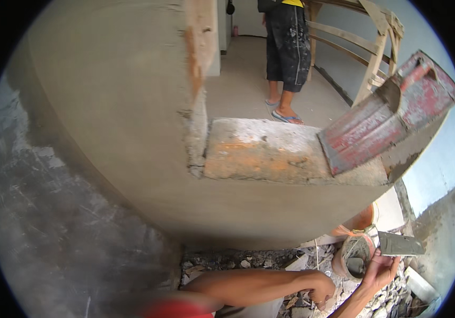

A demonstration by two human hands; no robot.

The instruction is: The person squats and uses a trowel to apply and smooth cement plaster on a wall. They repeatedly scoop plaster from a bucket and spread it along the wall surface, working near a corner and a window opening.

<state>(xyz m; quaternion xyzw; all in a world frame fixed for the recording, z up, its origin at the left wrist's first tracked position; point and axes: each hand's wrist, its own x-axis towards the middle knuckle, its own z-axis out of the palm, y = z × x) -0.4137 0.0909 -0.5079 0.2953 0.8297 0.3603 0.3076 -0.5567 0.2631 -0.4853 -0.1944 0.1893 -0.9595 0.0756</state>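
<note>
My right hand (380, 272), palm turned up, grips a flat rectangular plastering trowel (401, 244) with grey mortar on its blade; the handle is hidden. Beside that hand stands a mortar-caked bucket (339, 263) with grey wet mix inside. My left hand (322, 290) hangs to the left of the bucket, wrist bent and fingers curled down; whatever they close on, if anything, is hidden. Above both hands runs a freshly smoothed grey wall (270, 212). On its ledge (264, 153) a large red, mortar-smeared plastering float (389, 114) with a handle rests at a tilt.
Behind the bucket is an orange bucket (362, 217). Rubble and broken stones (386, 299) cover the ground below. Through the opening, a person (288, 47) in dark, spattered trousers and sandals stands near a wooden frame (365, 42). A plastered wall section (121, 79) rises at left.
</note>
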